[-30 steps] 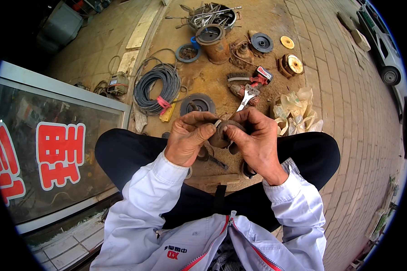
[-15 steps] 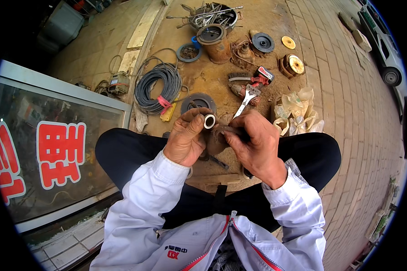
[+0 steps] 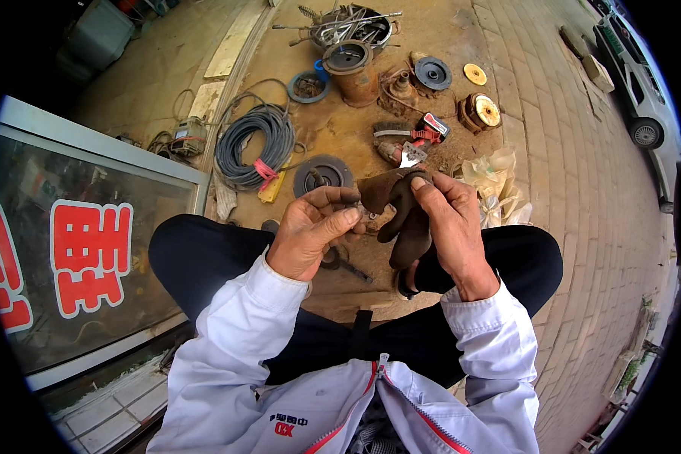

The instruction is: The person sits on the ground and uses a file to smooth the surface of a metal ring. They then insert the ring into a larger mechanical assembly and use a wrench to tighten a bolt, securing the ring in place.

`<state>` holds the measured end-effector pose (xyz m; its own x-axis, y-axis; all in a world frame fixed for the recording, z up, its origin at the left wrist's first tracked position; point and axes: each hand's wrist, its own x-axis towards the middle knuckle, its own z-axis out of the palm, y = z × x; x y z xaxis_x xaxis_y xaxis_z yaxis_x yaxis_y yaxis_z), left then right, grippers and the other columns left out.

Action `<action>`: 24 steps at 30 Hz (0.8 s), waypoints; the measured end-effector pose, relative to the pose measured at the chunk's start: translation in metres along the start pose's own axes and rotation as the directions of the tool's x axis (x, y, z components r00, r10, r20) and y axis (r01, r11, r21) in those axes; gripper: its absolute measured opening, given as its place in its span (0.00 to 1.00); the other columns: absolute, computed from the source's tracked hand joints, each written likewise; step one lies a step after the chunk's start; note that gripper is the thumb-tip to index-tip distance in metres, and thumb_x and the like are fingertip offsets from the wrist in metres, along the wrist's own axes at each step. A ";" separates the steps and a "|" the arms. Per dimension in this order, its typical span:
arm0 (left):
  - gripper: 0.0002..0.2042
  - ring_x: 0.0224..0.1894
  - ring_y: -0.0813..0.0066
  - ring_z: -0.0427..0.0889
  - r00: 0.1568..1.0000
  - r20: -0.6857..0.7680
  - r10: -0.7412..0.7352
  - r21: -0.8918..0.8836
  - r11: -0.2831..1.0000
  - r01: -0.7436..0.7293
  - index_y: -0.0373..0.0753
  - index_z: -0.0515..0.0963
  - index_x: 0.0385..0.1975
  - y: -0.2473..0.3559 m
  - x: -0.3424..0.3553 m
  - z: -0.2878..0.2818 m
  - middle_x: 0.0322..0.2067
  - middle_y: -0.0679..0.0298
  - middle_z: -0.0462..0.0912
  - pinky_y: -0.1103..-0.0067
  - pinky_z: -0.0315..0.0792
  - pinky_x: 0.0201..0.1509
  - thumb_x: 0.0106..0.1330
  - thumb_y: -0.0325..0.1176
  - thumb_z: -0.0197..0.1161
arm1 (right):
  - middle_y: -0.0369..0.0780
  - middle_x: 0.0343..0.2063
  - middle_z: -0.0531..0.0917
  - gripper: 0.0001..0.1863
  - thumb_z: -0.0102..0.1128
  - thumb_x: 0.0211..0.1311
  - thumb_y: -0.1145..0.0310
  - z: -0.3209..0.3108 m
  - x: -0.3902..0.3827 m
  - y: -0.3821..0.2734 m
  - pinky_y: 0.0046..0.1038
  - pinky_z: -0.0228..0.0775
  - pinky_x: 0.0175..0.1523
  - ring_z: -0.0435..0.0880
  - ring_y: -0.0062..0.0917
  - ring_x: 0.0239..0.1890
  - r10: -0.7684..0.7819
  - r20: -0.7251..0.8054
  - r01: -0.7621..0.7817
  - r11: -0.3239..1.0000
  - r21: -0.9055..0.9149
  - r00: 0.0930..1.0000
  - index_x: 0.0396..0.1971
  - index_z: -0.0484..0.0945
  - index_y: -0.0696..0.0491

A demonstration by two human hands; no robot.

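A limp dark brown work glove point(image 3: 411, 227) hangs from my right hand point(image 3: 455, 219), its fingers drooping above the ground between my knees. My right thumb and fingers pinch its upper edge. Close beside it on the left, my left hand point(image 3: 310, 234) is closed with thumb and forefinger near each other. Something small is at those fingertips, too hidden to name. Beyond the glove lies a wrench point(image 3: 412, 155) with its pale metal jaw showing. A dark round disc with a central stub point(image 3: 323, 178) rests on the ground past my left hand.
A coiled dark cable point(image 3: 253, 144) with a pink tie lies at left, near a glass door point(image 3: 129, 250). Farther off stand a rusty cylinder housing point(image 3: 353, 79) and a basin of tools point(image 3: 352, 30). A red-and-black power tool point(image 3: 431, 129) and plastic bags point(image 3: 492, 178) lie at right.
The dark glove, earlier bunched between my hands, now hangs spread out from my right hand. The pale-rimmed metal ring at my left fingertips no longer shows its round face.
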<state>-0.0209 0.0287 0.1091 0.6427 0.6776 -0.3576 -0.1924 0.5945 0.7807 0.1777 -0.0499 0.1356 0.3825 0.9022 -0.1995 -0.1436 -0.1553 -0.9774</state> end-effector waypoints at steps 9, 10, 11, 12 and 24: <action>0.41 0.43 0.71 0.82 0.998 0.054 -0.033 0.242 0.970 0.019 0.33 0.54 0.71 0.002 0.000 0.010 0.41 0.55 0.81 0.78 0.75 0.48 0.60 0.31 0.71 | 0.27 0.18 0.71 0.14 0.57 0.65 0.70 0.005 -0.007 -0.001 0.18 0.55 0.28 0.62 0.07 0.24 -0.062 0.114 0.047 0.991 0.125 0.992 0.18 0.72 0.56; 0.41 0.42 0.72 0.82 0.997 0.075 -0.029 0.237 0.971 0.011 0.34 0.54 0.71 -0.001 0.002 0.008 0.40 0.56 0.81 0.78 0.75 0.48 0.60 0.30 0.71 | 0.26 0.17 0.72 0.13 0.59 0.63 0.71 0.006 -0.008 -0.005 0.17 0.55 0.27 0.64 0.07 0.23 -0.074 0.136 0.057 0.990 0.128 0.988 0.19 0.73 0.57; 0.41 0.42 0.72 0.82 0.995 0.089 -0.037 0.216 0.976 0.017 0.33 0.54 0.71 -0.002 0.002 0.007 0.41 0.56 0.81 0.78 0.76 0.48 0.60 0.30 0.71 | 0.26 0.17 0.72 0.12 0.61 0.62 0.72 0.005 -0.010 -0.007 0.17 0.55 0.26 0.64 0.07 0.22 -0.060 0.178 0.043 0.994 0.102 0.982 0.19 0.73 0.57; 0.42 0.42 0.73 0.82 0.993 0.113 -0.044 0.194 0.981 0.021 0.33 0.54 0.71 -0.003 0.004 0.007 0.41 0.56 0.81 0.78 0.76 0.48 0.60 0.30 0.71 | 0.26 0.16 0.71 0.12 0.62 0.60 0.73 0.003 -0.010 -0.007 0.17 0.55 0.25 0.64 0.07 0.22 -0.047 0.211 0.033 0.997 0.070 0.976 0.19 0.73 0.57; 0.14 0.35 0.71 0.85 0.997 0.067 0.030 0.087 0.996 -0.036 0.33 0.79 0.44 0.000 -0.005 0.004 0.38 0.58 0.85 0.75 0.83 0.43 0.58 0.24 0.69 | 0.40 0.22 0.77 0.09 0.62 0.53 0.74 0.002 -0.007 0.003 0.28 0.67 0.31 0.75 0.20 0.26 -0.052 0.226 0.076 0.992 -0.099 0.973 0.32 0.74 0.63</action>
<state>-0.0209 0.0232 0.1133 0.6852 0.6643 -0.2988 -0.1498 0.5300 0.8347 0.1724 -0.0562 0.1341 0.1731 0.9766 -0.1277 -0.0231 -0.1256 -0.9918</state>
